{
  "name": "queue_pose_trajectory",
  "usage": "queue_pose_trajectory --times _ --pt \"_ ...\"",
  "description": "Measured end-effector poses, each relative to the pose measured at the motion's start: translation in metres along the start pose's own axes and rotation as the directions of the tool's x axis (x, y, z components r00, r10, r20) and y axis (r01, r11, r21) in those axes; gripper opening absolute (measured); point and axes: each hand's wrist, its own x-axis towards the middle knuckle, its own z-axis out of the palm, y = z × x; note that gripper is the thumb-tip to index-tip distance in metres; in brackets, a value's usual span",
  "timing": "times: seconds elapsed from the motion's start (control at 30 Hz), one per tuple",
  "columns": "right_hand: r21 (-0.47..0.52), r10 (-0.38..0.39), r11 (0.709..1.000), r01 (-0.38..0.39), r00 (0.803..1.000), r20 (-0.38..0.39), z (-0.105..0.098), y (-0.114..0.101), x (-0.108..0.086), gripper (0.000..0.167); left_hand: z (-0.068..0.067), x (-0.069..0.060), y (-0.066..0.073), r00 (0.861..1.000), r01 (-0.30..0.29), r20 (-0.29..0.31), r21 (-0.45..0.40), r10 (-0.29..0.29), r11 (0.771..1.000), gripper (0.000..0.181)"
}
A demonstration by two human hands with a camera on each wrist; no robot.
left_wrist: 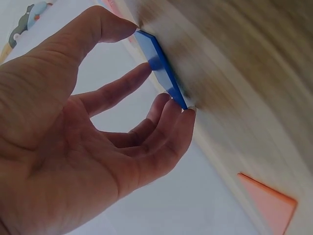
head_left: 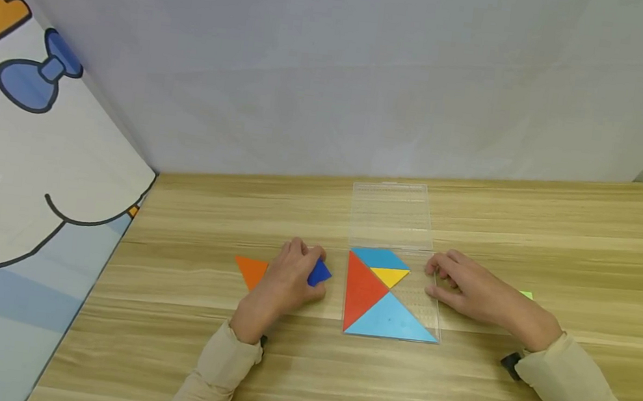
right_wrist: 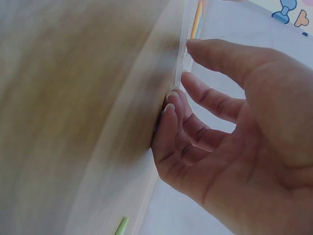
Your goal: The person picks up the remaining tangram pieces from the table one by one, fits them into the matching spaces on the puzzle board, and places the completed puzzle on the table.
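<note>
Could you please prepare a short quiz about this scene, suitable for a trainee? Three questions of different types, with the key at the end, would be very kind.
1. Multiple choice: What does the left hand hold?
a) the green piece
b) the dark blue piece
c) nothing

2. True or false: The orange piece lies inside the clear tray.

3. Count: How many coloured pieces lie in the tray?

Key:
1. b.
2. False; it lies on the table, to the left of the tray.
3. Four: the red triangle, the yellow triangle, the blue parallelogram and the light blue triangle.
</note>
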Motion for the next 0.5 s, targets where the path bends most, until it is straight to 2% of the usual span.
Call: queue_pose_trajectory --times 0.5 --pt "-0.013 -0.003 1.000 0.003 1.000 -0.004 -0.0004 -0.0009 0.0002 0.018 -0.0022 -0.0016 0.0018 0.999 -0.004 0.054 -0.058 0.007 0.998 0.035"
